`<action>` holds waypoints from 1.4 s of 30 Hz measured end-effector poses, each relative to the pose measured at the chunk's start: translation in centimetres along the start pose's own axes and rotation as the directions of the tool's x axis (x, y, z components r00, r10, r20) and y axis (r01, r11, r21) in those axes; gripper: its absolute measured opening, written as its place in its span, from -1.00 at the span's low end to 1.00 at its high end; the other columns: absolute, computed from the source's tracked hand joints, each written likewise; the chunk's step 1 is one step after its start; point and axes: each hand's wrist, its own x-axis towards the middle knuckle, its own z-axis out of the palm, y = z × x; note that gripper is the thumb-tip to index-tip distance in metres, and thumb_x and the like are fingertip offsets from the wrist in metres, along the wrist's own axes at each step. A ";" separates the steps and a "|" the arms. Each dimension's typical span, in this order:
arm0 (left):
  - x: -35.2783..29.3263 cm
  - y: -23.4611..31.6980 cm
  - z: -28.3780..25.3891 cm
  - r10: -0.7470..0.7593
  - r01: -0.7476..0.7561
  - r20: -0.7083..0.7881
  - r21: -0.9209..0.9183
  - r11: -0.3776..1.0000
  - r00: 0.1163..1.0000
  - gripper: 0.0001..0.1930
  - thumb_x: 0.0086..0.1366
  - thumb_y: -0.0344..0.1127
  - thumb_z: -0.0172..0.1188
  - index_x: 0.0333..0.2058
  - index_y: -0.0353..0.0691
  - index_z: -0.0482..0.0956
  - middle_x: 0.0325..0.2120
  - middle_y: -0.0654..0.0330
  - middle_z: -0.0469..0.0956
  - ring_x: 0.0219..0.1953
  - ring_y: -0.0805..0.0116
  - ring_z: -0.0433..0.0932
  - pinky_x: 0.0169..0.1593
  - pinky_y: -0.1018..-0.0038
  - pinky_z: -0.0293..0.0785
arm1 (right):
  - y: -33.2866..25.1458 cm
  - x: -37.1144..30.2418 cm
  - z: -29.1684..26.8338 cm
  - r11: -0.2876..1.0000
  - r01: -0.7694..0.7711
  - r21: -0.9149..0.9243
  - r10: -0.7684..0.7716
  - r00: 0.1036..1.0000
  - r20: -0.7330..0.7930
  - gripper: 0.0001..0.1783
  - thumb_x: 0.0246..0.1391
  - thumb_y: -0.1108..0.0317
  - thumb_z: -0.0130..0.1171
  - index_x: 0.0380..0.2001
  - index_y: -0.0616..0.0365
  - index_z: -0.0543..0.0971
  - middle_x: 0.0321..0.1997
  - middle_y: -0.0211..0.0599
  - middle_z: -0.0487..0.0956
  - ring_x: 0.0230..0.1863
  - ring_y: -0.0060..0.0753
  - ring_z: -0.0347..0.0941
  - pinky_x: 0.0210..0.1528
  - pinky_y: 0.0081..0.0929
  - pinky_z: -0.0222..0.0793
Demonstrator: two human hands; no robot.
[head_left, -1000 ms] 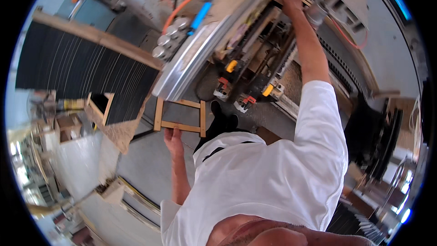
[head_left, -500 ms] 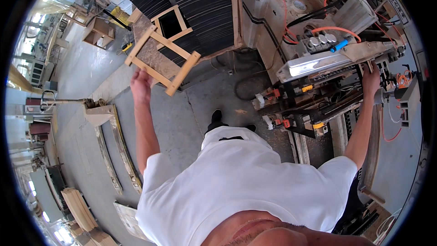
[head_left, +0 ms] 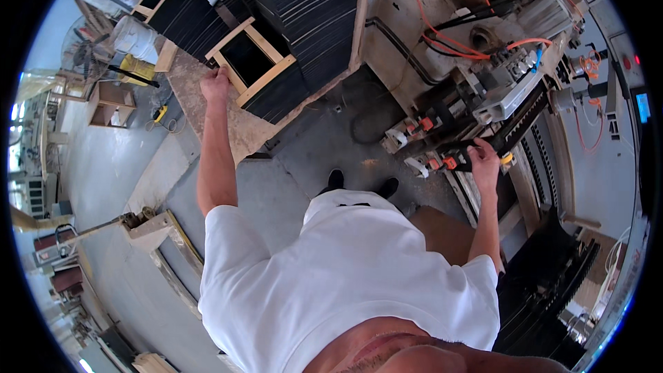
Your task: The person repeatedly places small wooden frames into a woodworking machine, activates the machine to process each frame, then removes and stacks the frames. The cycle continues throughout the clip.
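Close by, a grey concrete floor (head_left: 304,148) spreads around the person's dark shoes (head_left: 335,178). To the right stands a machine with a silver rail (head_left: 507,105) and orange hoses; the person's right hand (head_left: 484,160) is bent over its dark bar, beside a yellow piece (head_left: 507,159), and I can't tell whether it grips anything. Ahead to the left, a speckled brown board serves as the surface (head_left: 243,139), and dark stacks (head_left: 321,24) rise from it.

The left hand (head_left: 215,85) grasps one edge of a wooden frame (head_left: 266,81), which lies on top of the shorter stack nearest the person. It is pale and rectangular, made of four plain rails around an opening that looks black.

Beyond, on the floor, an open wooden box (head_left: 103,95) holds a small white bottle (head_left: 115,118). A white bucket (head_left: 136,38) stands farther off, its contents hidden from me.
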 end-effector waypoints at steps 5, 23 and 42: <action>-3.0 1.8 1.9 0.626 -0.545 -0.055 0.437 0.715 0.778 -0.58 0.18 -0.14 0.29 -0.18 -0.44 0.58 -0.29 -0.13 0.61 -0.28 0.00 0.58 -0.13 0.24 0.49 | 3.2 -4.7 3.8 0.991 -0.046 0.122 0.051 0.998 -0.035 -0.66 0.05 0.45 0.24 -0.09 0.33 0.53 -0.30 -0.19 0.63 -0.29 -0.50 0.56 -0.22 -0.56 0.47; -40.6 1.3 17.7 0.079 -0.157 0.994 -0.067 0.985 0.072 -0.76 0.30 -0.29 0.18 -0.15 -0.31 0.58 -0.34 0.27 0.60 -0.28 0.55 0.54 -0.13 0.59 0.46 | -17.9 -21.1 -30.7 0.485 -0.446 -0.752 -0.356 0.684 -0.636 -0.77 -0.11 0.38 0.25 -0.31 0.17 0.62 -0.29 -0.11 0.59 -0.18 -0.01 0.51 -0.16 -0.16 0.42; -53.4 7.8 31.1 0.178 -0.063 0.983 -0.181 0.981 -0.049 -0.76 0.34 -0.24 0.14 -0.14 -0.28 0.56 -0.36 0.29 0.59 -0.33 0.59 0.53 -0.25 0.64 0.49 | -8.4 -45.6 -50.1 0.411 -0.778 -0.476 -0.089 0.485 -0.870 -0.51 0.23 0.04 -0.01 0.21 -0.18 0.40 0.12 -0.20 0.52 0.01 -0.31 0.53 0.09 -0.41 0.39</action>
